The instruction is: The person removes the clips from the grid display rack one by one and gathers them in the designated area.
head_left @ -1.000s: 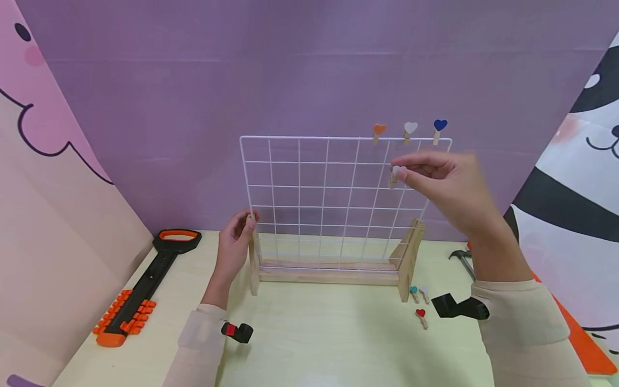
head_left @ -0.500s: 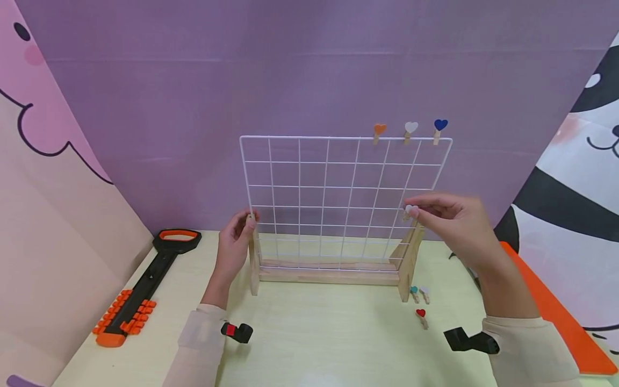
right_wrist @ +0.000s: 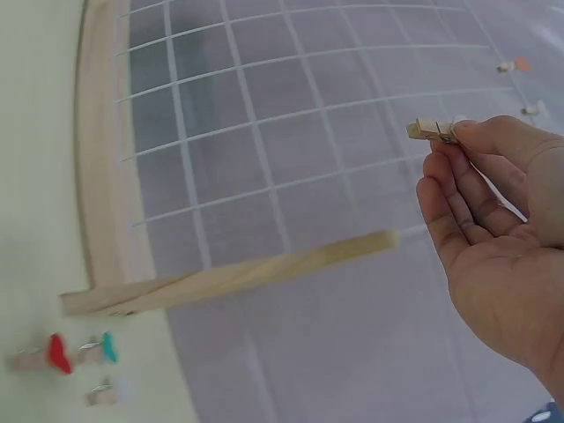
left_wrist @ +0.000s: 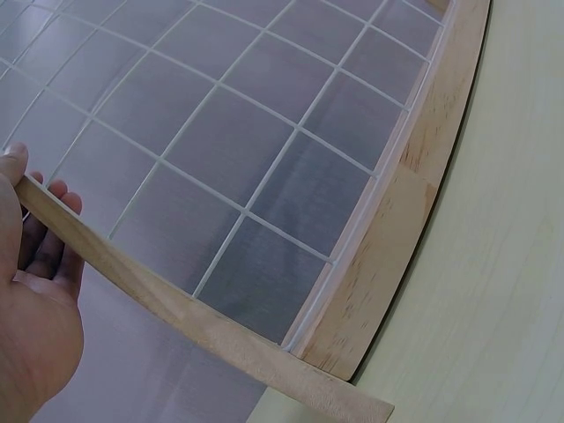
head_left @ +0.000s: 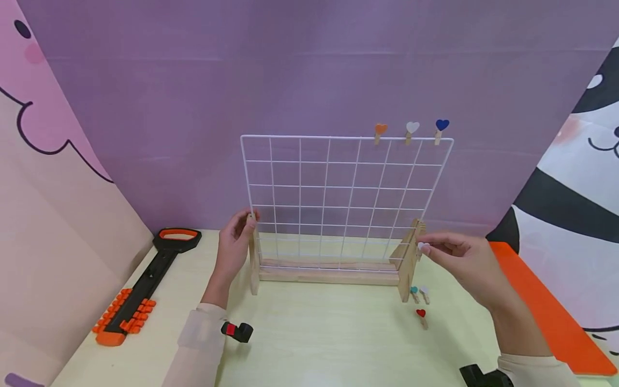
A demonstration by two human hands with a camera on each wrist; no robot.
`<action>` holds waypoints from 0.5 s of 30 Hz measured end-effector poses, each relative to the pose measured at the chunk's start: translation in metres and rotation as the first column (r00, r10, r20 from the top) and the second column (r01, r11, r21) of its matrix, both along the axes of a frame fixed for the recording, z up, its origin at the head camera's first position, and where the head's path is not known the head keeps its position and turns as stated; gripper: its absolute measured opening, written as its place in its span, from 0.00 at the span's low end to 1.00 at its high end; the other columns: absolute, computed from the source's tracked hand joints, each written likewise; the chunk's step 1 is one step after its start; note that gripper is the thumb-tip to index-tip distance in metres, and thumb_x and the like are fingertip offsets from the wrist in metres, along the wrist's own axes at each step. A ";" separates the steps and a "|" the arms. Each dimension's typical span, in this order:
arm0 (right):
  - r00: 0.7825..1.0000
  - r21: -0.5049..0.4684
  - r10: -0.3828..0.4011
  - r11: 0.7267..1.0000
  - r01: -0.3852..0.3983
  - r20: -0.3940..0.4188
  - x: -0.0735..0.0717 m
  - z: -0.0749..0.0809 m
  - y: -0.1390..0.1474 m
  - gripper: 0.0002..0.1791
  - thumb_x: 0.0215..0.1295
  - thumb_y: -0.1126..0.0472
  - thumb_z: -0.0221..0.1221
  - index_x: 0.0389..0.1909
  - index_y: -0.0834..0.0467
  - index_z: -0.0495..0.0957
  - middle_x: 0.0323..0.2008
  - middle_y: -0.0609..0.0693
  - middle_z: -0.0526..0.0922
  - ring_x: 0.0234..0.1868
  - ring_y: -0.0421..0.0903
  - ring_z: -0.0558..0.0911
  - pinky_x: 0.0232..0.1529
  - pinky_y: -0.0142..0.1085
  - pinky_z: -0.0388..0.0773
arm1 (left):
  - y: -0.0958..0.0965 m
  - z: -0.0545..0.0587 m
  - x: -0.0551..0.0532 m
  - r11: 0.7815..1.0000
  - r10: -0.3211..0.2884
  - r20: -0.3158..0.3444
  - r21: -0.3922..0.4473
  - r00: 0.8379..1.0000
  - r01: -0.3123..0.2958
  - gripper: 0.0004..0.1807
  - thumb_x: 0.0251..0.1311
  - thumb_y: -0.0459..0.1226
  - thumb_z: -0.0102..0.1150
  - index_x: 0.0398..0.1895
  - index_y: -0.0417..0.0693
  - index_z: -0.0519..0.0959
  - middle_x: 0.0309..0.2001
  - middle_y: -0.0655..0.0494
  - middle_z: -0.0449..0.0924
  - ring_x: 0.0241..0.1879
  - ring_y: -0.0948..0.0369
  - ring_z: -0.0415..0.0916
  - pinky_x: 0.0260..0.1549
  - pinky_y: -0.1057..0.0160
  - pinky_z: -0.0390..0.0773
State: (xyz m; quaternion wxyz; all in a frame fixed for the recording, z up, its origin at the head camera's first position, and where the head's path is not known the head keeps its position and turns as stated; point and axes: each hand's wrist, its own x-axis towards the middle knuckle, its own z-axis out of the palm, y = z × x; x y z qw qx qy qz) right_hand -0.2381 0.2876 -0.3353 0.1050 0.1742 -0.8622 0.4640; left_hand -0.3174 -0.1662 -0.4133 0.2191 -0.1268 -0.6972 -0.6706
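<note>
A white wire grid [head_left: 309, 206] stands upright in a wooden stand [head_left: 329, 276]. My left hand [head_left: 232, 244] holds the upper end of the stand's left upright [left_wrist: 198, 326], thumb on one side and fingers on the other. Beyond the right upright [head_left: 410, 263], my right hand [head_left: 466, 263] pinches a small wooden clothespin [right_wrist: 430, 129] by its white heart, between thumb and fingers. Along the grid's top wire sit an orange-heart clothespin [head_left: 380, 130], a white-heart clothespin [head_left: 411, 129] and a blue-heart clothespin [head_left: 441, 127].
On the table by the right upright lie a teal-heart clothespin [head_left: 414, 293], a pale-heart clothespin [head_left: 424, 294] and a red-heart clothespin [head_left: 422, 317]. A black-and-orange tool [head_left: 150, 277] lies at the left. An orange flat piece [head_left: 541, 306] is at the right, partly behind the right arm.
My right hand has moved down and to the right with the white-heart clothespin, from in front of the grid to beside the right upright. The left hand has stayed in place.
</note>
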 end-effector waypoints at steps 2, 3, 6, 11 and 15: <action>1.000 0.008 -0.015 1.000 0.015 0.022 0.003 -0.008 0.004 0.17 0.73 0.57 0.63 0.57 0.61 0.83 0.46 0.36 0.89 0.46 0.32 0.85 0.47 0.22 0.81 | 0.000 0.001 0.000 1.000 -0.004 -0.002 0.003 1.000 0.004 0.19 0.76 0.39 0.56 0.64 0.39 0.76 0.59 0.35 0.79 0.57 0.65 0.78 0.60 0.76 0.75; 0.999 0.012 -0.024 1.000 0.023 0.033 0.004 -0.012 0.007 0.17 0.73 0.57 0.63 0.57 0.60 0.84 0.46 0.35 0.89 0.46 0.32 0.86 0.47 0.22 0.81 | 0.001 0.001 0.000 1.000 -0.005 -0.003 0.004 1.000 0.005 0.19 0.76 0.39 0.56 0.64 0.39 0.76 0.59 0.35 0.79 0.57 0.65 0.78 0.60 0.76 0.75; 0.998 0.017 -0.032 0.999 0.031 0.058 0.007 -0.025 0.014 0.17 0.73 0.56 0.63 0.57 0.59 0.84 0.47 0.35 0.88 0.46 0.32 0.86 0.47 0.22 0.81 | 0.002 0.001 -0.001 1.000 -0.008 -0.006 0.004 1.000 0.008 0.19 0.76 0.39 0.56 0.64 0.38 0.76 0.59 0.37 0.79 0.57 0.65 0.78 0.60 0.76 0.75; 0.992 0.008 -0.053 0.999 0.052 0.111 0.012 -0.048 0.030 0.17 0.74 0.55 0.62 0.58 0.58 0.83 0.47 0.34 0.88 0.47 0.32 0.86 0.47 0.23 0.82 | 0.002 0.001 -0.001 1.000 -0.005 -0.003 0.007 1.000 0.005 0.20 0.76 0.39 0.56 0.64 0.37 0.76 0.58 0.36 0.79 0.57 0.66 0.78 0.60 0.76 0.75; 0.981 0.020 -0.085 0.996 0.082 0.175 0.014 -0.065 0.042 0.18 0.74 0.53 0.62 0.59 0.58 0.83 0.46 0.35 0.89 0.46 0.32 0.85 0.45 0.24 0.82 | 0.001 0.000 -0.001 1.000 0.002 0.000 0.013 1.000 -0.002 0.19 0.76 0.39 0.56 0.64 0.37 0.76 0.55 0.48 0.82 0.56 0.65 0.78 0.60 0.75 0.75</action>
